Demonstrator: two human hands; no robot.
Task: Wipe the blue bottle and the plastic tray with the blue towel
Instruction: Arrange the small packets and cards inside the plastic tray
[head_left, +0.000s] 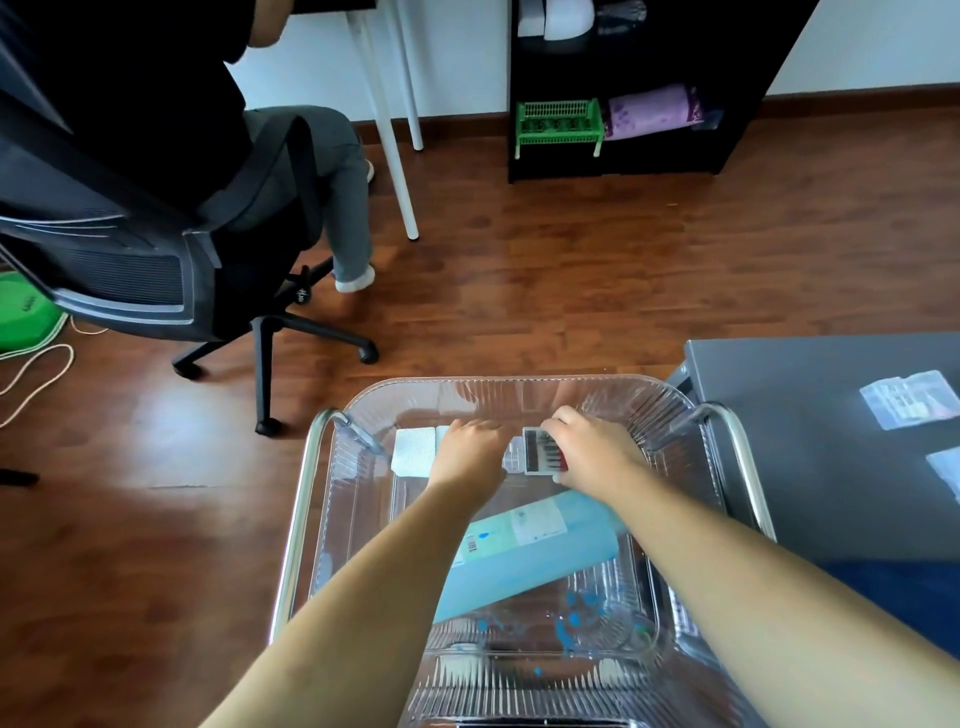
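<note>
Right hand (592, 452) reaches into the far half of the plastic tray (519, 387), fingers curled round a small clear case (543, 451) with dark and red contents; any print on the case is too small to read. Left hand (470, 449) is just beside it, knuckles up, fingertips hidden behind the hand, so I cannot tell if it grips anything. It lies partly over a folded white paper towel (413, 449) on the tray floor. Both forearms cross above the blue bottle (524, 551), which lies on its side in the middle of the tray, slanted, with one end under the right wrist. Bottle carries white labels and a barcode (471, 545); the lettering is blurred and not legible. Blue smears (571, 618) spot the tray floor near the bottle's nearer side. Tray is clear, ribbed, with rounded corners, and sits within a chrome rail frame (301, 519). To the right, a grey tabletop (805, 441) holds clear packets (909, 397) with printed inserts, text unreadable. A dark blue patch (909, 587) shows below that tabletop; material cannot be told. Floor is brown wood planks (571, 260). Far left: a black office chair (156, 249) with a seated person in grey trousers and a white sock; small white lettering on the chair base is not legible. Beyond: white table legs (400, 156), and a black shelf (737, 78) holding a green basket (558, 127) and a rolled purple cloth (652, 111).
</note>
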